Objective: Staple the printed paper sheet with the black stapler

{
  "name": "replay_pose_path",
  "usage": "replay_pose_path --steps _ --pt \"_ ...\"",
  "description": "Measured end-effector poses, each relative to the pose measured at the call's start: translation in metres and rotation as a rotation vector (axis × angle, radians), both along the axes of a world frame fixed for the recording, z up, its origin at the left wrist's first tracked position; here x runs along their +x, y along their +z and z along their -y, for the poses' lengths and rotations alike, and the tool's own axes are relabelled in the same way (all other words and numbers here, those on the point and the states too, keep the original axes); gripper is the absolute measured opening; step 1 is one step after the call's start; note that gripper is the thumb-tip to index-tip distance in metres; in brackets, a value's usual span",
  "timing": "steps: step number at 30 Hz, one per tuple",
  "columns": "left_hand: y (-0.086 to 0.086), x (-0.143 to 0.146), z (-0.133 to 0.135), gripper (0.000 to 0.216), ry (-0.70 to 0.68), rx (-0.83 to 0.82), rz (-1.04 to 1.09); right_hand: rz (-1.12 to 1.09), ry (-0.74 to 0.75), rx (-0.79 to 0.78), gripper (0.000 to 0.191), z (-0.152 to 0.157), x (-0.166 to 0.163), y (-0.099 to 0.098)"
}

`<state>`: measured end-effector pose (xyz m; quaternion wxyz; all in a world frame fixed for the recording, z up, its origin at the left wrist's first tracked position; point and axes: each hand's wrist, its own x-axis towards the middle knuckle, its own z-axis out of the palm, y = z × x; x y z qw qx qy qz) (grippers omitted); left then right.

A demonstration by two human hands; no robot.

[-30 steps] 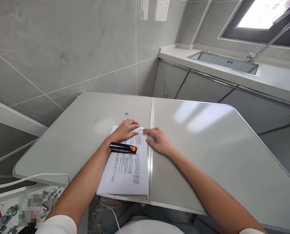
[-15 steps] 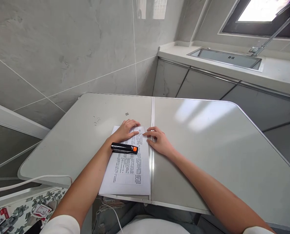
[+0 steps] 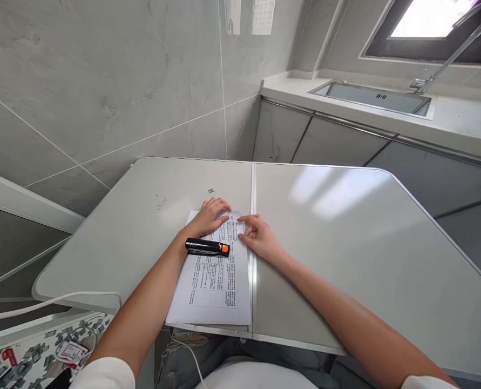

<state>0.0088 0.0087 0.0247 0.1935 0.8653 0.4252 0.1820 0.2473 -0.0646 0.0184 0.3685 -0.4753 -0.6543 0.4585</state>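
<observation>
A stack of printed paper (image 3: 210, 302) lies on the table, its lower edge near the table's front edge. Across it rests a black stapler (image 3: 207, 247) with an orange patch at its right end, close by my left wrist. My left hand (image 3: 211, 216) lies over the top of the paper, fingers stretched out and resting near its upper edge. At the paper's upper right edge is my right hand (image 3: 260, 235), its thumb and index finger apart over the print and the other fingers curled. I see nothing held in either hand.
A small strip of staples (image 3: 211, 190) and several loose staples (image 3: 161, 202) lie on the white table (image 3: 337, 270) beyond the paper. At lower left, a white cable (image 3: 54, 302) runs above a surface strewn with staple strips. A sink (image 3: 380, 97) is set in the far-right counter.
My right hand has shifted slightly left over the paper's edge, its fingers curling more. My left hand and the stapler stay in place on the paper.
</observation>
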Motion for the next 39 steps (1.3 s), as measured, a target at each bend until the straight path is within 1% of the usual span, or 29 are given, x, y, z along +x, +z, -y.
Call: replay_pose_path --steps 2,6,9,11,14,18,19,21,25,29,32,35,36,37,39 --pt "0.002 0.001 0.001 0.016 -0.001 -0.015 0.012 0.113 0.013 0.055 0.030 0.001 0.001 0.004" --pt "0.004 0.001 0.002 0.011 0.038 -0.039 0.072 0.318 0.114 0.139 0.016 0.008 -0.002 0.011" --pt "0.005 0.001 0.003 0.012 0.099 -0.050 0.126 0.402 0.173 0.173 0.016 0.016 -0.007 0.013" --pt "0.005 0.000 0.002 0.015 0.121 -0.042 0.165 0.435 0.182 0.154 0.018 0.019 -0.010 0.013" --pt "0.005 -0.004 0.000 0.021 0.151 0.022 0.285 0.439 0.158 0.070 0.018 0.019 -0.008 0.014" --pt "0.006 -0.008 -0.003 0.018 0.197 0.072 0.416 0.412 0.121 -0.008 0.016 0.014 0.012 0.020" --pt "0.006 -0.008 -0.002 0.018 0.182 0.062 0.425 0.417 0.118 -0.022 0.016 0.012 0.018 0.023" --pt "0.007 -0.006 -0.001 0.019 0.107 0.023 0.420 0.442 0.117 -0.066 0.015 0.008 0.032 0.028" --pt "0.007 0.001 0.006 0.017 -0.069 -0.051 0.310 0.500 0.133 -0.131 0.015 0.000 0.053 0.039" --pt "0.007 0.006 0.011 0.016 -0.148 -0.055 0.184 0.549 0.183 -0.147 0.014 -0.006 0.072 0.044" --pt "0.008 0.009 0.013 0.017 -0.199 -0.028 0.111 0.604 0.235 -0.236 0.011 -0.008 0.085 0.046" --pt "0.007 0.011 0.014 0.019 -0.223 -0.001 0.076 0.646 0.241 -0.295 0.008 -0.008 0.091 0.051" --pt "0.007 0.011 0.014 0.019 -0.223 0.008 0.067 0.658 0.214 -0.277 0.006 -0.008 0.091 0.053" --pt "0.007 0.011 0.014 0.019 -0.221 0.016 0.057 0.659 0.155 -0.230 0.008 -0.007 0.090 0.055" --pt "0.006 0.012 0.015 0.019 -0.211 0.031 0.033 0.593 0.018 -0.068 0.019 -0.003 0.083 0.060"
